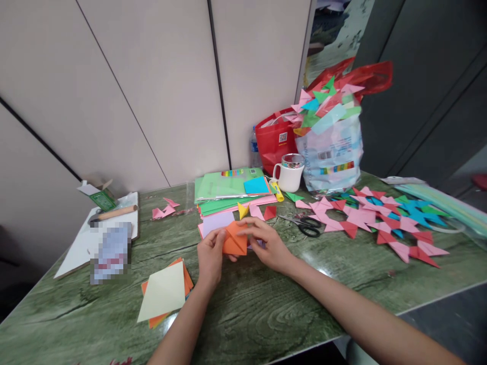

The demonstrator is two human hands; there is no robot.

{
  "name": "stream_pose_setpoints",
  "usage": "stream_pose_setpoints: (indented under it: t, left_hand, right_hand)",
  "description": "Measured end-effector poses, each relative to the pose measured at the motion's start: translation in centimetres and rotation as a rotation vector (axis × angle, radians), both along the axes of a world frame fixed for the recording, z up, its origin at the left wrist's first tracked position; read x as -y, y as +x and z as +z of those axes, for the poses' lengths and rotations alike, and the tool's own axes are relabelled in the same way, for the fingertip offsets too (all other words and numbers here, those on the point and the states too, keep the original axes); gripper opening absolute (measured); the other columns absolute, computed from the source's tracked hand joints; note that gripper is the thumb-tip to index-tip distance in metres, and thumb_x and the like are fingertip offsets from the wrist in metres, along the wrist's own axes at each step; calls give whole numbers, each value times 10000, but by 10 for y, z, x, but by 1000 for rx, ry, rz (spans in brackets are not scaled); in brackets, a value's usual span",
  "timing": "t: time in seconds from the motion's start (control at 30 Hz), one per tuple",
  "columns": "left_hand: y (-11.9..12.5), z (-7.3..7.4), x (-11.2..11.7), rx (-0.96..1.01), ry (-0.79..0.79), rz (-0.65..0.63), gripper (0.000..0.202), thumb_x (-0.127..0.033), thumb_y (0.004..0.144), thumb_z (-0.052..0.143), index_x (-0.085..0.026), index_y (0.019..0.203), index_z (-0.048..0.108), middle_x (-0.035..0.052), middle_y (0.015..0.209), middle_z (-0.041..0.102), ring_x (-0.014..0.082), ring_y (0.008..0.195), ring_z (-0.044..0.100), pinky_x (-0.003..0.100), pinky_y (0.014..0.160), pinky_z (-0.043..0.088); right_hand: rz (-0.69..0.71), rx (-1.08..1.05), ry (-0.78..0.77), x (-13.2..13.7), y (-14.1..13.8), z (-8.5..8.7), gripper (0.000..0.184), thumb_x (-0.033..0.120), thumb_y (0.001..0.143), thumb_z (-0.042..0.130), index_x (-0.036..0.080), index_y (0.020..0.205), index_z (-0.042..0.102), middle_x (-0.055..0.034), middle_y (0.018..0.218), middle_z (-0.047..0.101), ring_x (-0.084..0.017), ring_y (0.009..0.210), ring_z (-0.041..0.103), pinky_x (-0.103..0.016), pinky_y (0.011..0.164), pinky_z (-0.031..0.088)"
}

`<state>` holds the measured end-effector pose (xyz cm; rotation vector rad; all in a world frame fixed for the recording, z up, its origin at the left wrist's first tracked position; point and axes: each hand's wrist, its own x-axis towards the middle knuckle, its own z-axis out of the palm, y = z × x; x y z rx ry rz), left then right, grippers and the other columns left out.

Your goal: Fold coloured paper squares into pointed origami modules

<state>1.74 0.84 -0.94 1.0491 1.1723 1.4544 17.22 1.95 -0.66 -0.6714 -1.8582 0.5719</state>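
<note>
A folded piece of orange paper (236,241) is held up between my two hands, above the middle of the table. My left hand (211,253) pinches its left edge, thumb in front and fingers behind. At its upper right, my right hand (264,243) touches the paper with bent fingers. Behind the hands lie a lilac sheet (216,222), a folded yellow piece (242,210) and a folded red piece (270,212). To the left of my left forearm sits a stack of square paper (163,293), cream on top with orange beneath.
Black-handled scissors (309,226) lie right of my hands, beside joined pink and red folded stars (357,215). Behind stand a white mug (289,175), a red bag (272,144) and a filled plastic bag (331,152). A hammer (114,215) rests on a white board (76,253) at left.
</note>
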Motion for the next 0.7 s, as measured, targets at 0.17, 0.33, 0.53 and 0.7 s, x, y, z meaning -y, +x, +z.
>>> stream_pose_setpoints:
  t: [0.17, 0.33, 0.53, 0.7]
  left_hand:
    - [1, 2, 1, 4, -14, -4, 307, -386, 703, 601, -132, 869, 649, -12, 516, 633, 121, 326, 537, 206, 275, 404]
    - [1, 2, 2, -76, -48, -5, 309, -372, 648, 657, -133, 845, 653, -11, 517, 639, 120, 299, 518, 218, 263, 406]
    - [2, 4, 5, -327, 94, 83, 185, -303, 644, 672, -163, 764, 692, 30, 711, 704, 164, 579, 630, 248, 519, 506]
    - [1, 0, 4, -432, 185, 90, 169, -277, 679, 643, -169, 801, 687, 31, 768, 708, 172, 699, 638, 257, 654, 491]
  right_hand:
    - [32, 19, 42, 1, -2, -2, 370, 12, 721, 475, 227, 987, 617, -82, 1114, 541, -187, 1061, 518, -363, 896, 435]
    - [50, 27, 68, 1, -2, -2, 314, 20, 696, 516, 214, 915, 631, -82, 1108, 537, -188, 1049, 522, -355, 895, 435]
    - [66, 36, 42, 2, -2, -3, 310, 48, 704, 566, 227, 953, 608, -77, 1091, 525, -185, 1033, 519, -351, 886, 439]
    - [63, 68, 54, 2, -2, -6, 312, 11, 689, 560, 225, 903, 638, -71, 1128, 498, -194, 1063, 489, -359, 900, 412]
